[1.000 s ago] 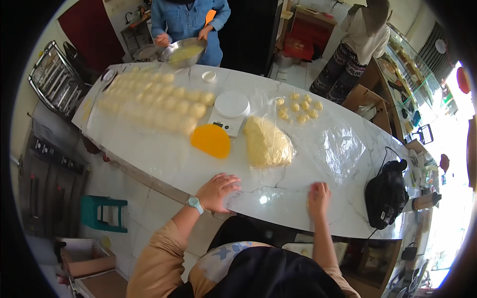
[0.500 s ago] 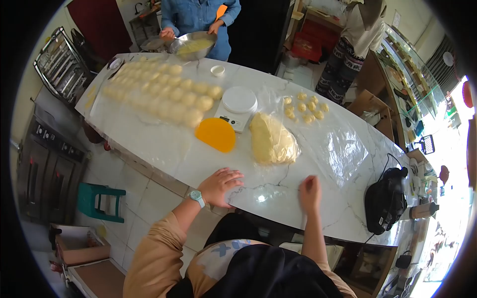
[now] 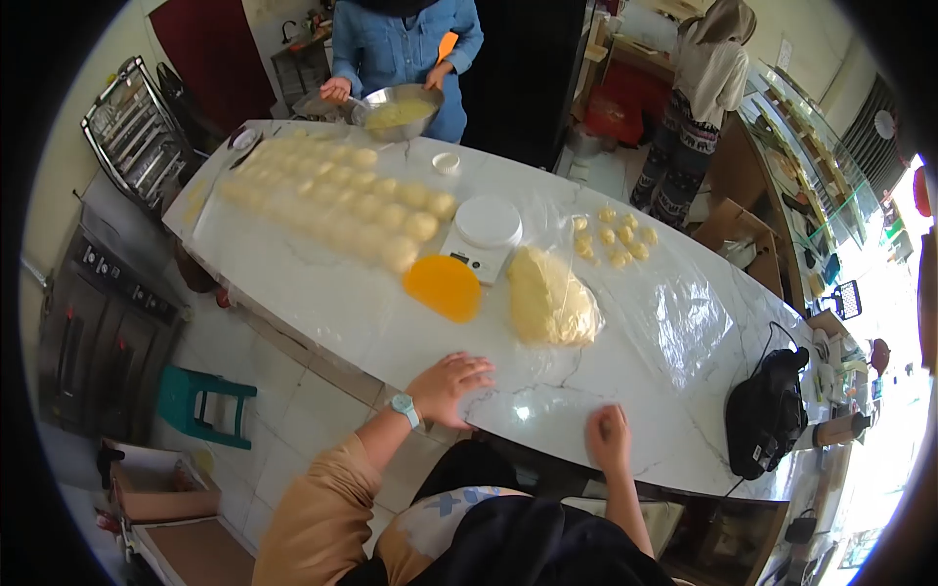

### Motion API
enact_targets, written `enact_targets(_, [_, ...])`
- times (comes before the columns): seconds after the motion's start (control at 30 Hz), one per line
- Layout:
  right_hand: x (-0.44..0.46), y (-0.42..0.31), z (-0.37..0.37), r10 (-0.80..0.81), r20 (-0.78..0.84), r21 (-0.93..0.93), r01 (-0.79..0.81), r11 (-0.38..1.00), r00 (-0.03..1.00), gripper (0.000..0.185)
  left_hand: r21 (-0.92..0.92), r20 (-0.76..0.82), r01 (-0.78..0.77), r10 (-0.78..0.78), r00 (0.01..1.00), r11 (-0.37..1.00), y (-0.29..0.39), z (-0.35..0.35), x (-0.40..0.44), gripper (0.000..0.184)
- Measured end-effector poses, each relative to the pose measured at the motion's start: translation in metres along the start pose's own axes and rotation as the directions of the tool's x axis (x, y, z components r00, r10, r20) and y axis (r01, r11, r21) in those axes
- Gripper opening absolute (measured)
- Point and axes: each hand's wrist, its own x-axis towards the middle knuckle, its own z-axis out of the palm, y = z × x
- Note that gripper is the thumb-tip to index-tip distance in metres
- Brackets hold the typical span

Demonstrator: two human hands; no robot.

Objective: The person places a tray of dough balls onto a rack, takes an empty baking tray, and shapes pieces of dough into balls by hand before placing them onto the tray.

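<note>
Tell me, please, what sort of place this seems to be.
Probably a small bakery: rows of dough balls and a digital scale on the marbled table, with a glass display case beyond.

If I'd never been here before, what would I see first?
Probably the bright orange dough scraper, on the white marbled table, just left of and nearer than the kitchen scale. Next, perhaps, the many pale dough balls in rows beyond it to the left, and the big yellow dough lump in clear plastic to its right.
</note>
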Motion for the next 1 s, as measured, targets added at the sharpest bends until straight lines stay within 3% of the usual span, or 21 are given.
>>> enact_targets(0.03, [-0.009,0.002,-0.014,0.040,0.010,0.060,-0.041,0.997,0.999,0.008,-0.006,0.011,0.007,-0.007,1.000,1.000,0.002,-0.002,0.001,0.077])
enact_targets(0.13, [0.019,0.013,-0.042,-0.053,-0.112,-0.190,0.031,0.981,0.992,0.008,-0.001,0.015,0.004,-0.004,1.000,1.000,0.001,-0.002,0.001,0.078])
enact_targets(0.2, [0.055,-0.003,-0.030,-0.012,-0.165,-0.246,-0.029,0.969,0.986,0.007,-0.012,0.014,0.000,0.000,1.000,1.000,0.003,0.000,0.000,0.079])
enact_targets(0.27, [0.067,-0.005,-0.004,-0.127,-0.182,-0.106,0.109,0.988,0.975,0.008,-0.017,0.012,0.002,-0.002,1.000,1.000,0.003,-0.001,0.000,0.080])
enact_targets(0.4, [0.001,-0.010,-0.011,0.049,0.024,0.035,-0.050,0.998,0.999,0.008,-0.010,0.027,0.019,-0.019,0.999,1.000,0.000,0.001,-0.001,0.080])
enact_targets(0.5, [0.001,0.005,-0.044,0.021,-0.079,-0.031,-0.023,0.999,0.997,0.007,-0.019,0.034,0.029,-0.029,0.999,0.999,0.002,0.001,-0.001,0.081])
enact_targets(0.57, [0.031,0.017,-0.044,-0.129,-0.184,-0.292,0.071,0.954,0.974,0.006,-0.011,0.028,0.020,-0.020,0.999,1.000,0.003,-0.001,-0.001,0.080])
enact_targets(0.6, [0.047,0.008,-0.033,-0.014,-0.234,-0.212,-0.037,0.976,0.972,0.007,-0.007,0.018,0.014,-0.014,1.000,1.000,0.004,-0.002,0.000,0.080])
enact_targets(0.63, [0.060,0.000,-0.022,-0.001,-0.248,-0.158,-0.040,0.987,0.969,0.005,-0.009,0.024,0.016,-0.016,1.000,1.000,0.005,-0.002,0.001,0.079])
enact_targets(0.67, [0.065,-0.005,-0.013,-0.050,-0.240,-0.110,0.025,0.994,0.969,0.006,-0.026,0.021,0.014,-0.014,1.000,1.000,0.008,0.001,0.000,0.079])
enact_targets(0.8, [0.003,0.015,-0.002,-0.001,-0.019,-0.075,-0.001,0.997,1.000,0.008,-0.002,0.010,-0.004,0.004,1.000,1.000,0.001,0.005,-0.004,0.079])
enact_targets(0.87, [-0.006,0.028,-0.023,-0.116,-0.154,-0.029,0.113,0.993,0.981,0.009,-0.014,0.015,-0.005,0.005,1.000,1.000,-0.001,0.005,-0.001,0.078])
enact_targets(0.9, [0.003,0.008,-0.042,0.027,-0.139,-0.039,-0.033,0.999,0.990,0.007,0.004,0.025,0.000,0.000,1.000,1.000,0.003,0.000,0.000,0.077])
enact_targets(1.0, [0.046,0.003,-0.034,-0.041,-0.287,-0.233,-0.028,0.972,0.957,0.004,0.021,0.032,-0.009,0.008,0.999,1.000,0.005,-0.002,0.001,0.078])
